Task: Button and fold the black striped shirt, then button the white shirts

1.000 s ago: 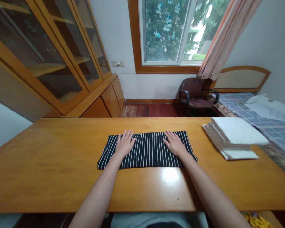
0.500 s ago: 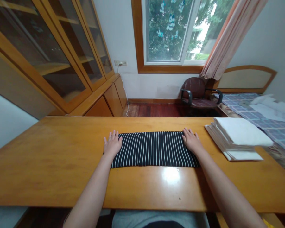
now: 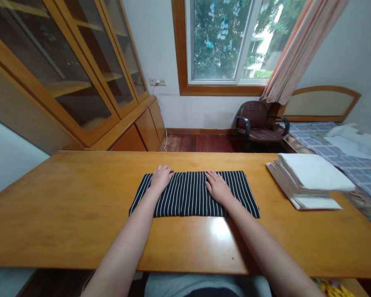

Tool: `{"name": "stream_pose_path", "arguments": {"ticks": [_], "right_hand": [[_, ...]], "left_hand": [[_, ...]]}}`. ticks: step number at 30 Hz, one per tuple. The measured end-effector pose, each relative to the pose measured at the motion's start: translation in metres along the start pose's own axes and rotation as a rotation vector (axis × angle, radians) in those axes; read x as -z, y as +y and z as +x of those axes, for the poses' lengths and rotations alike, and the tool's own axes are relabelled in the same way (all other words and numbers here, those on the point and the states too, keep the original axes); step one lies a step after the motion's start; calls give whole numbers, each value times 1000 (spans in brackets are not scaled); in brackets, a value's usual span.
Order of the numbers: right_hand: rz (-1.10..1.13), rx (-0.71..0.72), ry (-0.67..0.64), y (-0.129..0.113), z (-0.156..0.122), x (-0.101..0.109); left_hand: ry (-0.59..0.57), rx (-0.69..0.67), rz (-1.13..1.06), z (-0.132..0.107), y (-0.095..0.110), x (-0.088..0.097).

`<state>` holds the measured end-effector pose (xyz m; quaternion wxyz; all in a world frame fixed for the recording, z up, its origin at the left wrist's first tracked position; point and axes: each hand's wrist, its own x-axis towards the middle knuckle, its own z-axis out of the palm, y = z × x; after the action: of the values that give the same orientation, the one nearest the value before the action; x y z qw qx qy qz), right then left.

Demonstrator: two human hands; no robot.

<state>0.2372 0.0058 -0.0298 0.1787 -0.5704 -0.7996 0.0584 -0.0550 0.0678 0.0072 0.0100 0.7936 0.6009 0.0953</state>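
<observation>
A folded black cloth with white stripes [image 3: 190, 196] lies flat across the middle of the wooden table, its long side running left to right. My left hand [image 3: 161, 178] rests on its left part by the far edge, palm down, fingers slightly bent and pointing away to the right. On the cloth right of the middle, my right hand [image 3: 218, 187] lies with its fingers stretched out toward the far edge. Both hands touch the fabric, and neither visibly grips it. Each forearm covers a strip of the cloth's near part.
A stack of folded white cloth or paper [image 3: 315, 177] stands on the right of the wooden table [image 3: 64, 210]. Beyond are a glass-door cabinet [image 3: 89, 140], a maroon armchair [image 3: 255, 117] and a bed with a checked cover [image 3: 324, 140]. Light glares on the tabletop near the cloth.
Both hands have moved inward from the cloth's two ends, left hand to the right and right hand to the left. The cloth's ends now show; the cloth stays in place.
</observation>
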Motion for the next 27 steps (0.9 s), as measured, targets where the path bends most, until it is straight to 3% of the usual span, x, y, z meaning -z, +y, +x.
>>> {"name": "stream_pose_path", "arguments": {"ticks": [6,12,18,23,27], "right_hand": [[45,8,22,6,-6,3],[28,-19,27,14,-11,6],[-28,-93,10,30,-17,10],[-123,-148,-10,55,-26,17],[-178,-173,-14,74,-31,19]], "left_hand": [[19,-42,46,-7,-9,-1],[94,18,98,-10,-14,-3],[129,76,117,-15,-21,-17],[168,158,56,-27,-49,-27],[126,276,49,-38,-74,-29]]}}
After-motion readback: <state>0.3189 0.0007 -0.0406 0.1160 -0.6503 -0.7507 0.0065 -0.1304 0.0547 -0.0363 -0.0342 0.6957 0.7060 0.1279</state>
